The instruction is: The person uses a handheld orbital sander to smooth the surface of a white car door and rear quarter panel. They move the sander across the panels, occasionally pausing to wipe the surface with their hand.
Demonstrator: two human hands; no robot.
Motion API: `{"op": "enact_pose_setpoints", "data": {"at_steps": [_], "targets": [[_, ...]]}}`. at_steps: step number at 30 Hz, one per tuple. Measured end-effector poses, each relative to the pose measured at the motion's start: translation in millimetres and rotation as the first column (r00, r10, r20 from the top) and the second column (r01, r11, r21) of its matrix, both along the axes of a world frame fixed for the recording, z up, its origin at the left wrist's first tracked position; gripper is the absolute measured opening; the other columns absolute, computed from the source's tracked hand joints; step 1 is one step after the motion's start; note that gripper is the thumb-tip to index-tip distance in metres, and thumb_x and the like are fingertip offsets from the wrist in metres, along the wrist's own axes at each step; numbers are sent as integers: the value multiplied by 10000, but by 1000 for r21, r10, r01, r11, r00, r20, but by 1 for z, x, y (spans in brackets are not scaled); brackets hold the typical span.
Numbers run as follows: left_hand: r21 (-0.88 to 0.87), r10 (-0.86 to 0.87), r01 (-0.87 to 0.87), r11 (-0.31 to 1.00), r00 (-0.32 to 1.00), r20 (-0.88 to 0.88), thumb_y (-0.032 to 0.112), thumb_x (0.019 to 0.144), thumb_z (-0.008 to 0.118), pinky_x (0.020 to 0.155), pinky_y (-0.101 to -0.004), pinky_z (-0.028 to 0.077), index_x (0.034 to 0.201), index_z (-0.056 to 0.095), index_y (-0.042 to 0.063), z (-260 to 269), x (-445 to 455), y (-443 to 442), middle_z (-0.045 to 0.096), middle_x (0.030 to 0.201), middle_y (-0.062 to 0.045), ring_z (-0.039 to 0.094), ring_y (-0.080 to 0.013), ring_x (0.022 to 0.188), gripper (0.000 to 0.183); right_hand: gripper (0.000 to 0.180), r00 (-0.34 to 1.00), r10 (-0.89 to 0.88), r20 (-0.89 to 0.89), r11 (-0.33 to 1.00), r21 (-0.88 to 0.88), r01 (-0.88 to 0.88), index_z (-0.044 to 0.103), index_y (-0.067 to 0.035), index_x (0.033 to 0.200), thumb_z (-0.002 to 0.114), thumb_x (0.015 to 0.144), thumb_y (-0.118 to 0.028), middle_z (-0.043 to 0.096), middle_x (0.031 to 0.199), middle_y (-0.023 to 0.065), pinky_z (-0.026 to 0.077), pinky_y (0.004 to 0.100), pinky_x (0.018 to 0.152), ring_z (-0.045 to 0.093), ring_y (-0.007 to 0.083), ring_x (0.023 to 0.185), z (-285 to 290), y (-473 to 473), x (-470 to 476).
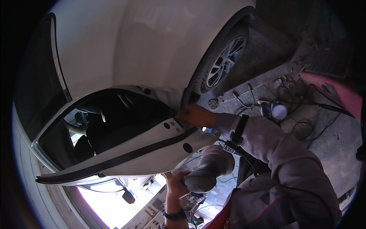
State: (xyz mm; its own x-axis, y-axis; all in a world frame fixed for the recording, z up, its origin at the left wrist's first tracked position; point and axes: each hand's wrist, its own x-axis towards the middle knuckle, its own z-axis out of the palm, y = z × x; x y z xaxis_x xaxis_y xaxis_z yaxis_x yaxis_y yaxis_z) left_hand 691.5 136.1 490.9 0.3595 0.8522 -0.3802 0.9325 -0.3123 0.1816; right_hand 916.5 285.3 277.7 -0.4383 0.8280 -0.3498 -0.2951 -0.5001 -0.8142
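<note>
A white car door (143, 143) with a dark seal stands ajar, its edge towards me. My right hand (197, 115), in a grey sleeve, closes around the door's edge near the top of the gap by the front wheel arch. Lower down, my left hand (177, 183) is on the rounded grey end of a power sander or polisher (210, 170), which has a reddish ring near its round head. The tool is beside the outer face of the door; whether its pad touches the panel is hidden. Both forearms wear black straps with small marker tags.
Beyond the door is the white car body (154, 43) with a wheel (226, 61). A round can (278, 111), cables (303, 128) and a long metal beam (257, 83) lie on the floor. A red panel (334, 88) is at the right. The dark cabin shows through the door opening.
</note>
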Motion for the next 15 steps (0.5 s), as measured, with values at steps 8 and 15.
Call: {"op": "enact_pose_setpoints", "data": {"at_steps": [8,15], "targets": [[29,-21,20,999,998,53,331,569,1013,1251,-618,195,1030,869,235,-3,2,2,482,1524,-279,396,-476,1454,492,510,998,56,3,998,-32,-56,773,9,1074,735,1035,-498,753,958,127,556,367,785,703,198,881,3,-1,-1],[29,-39,39,999,999,15,353,568,1017,1209,-618,267,994,865,235,-5,-1,2,424,1523,-275,375,-507,1452,468,302,959,90,268,806,546,-228,788,-63,1217,622,1095,-284,713,1050,107,544,391,944,691,257,1021,-13,2,-3]]}}
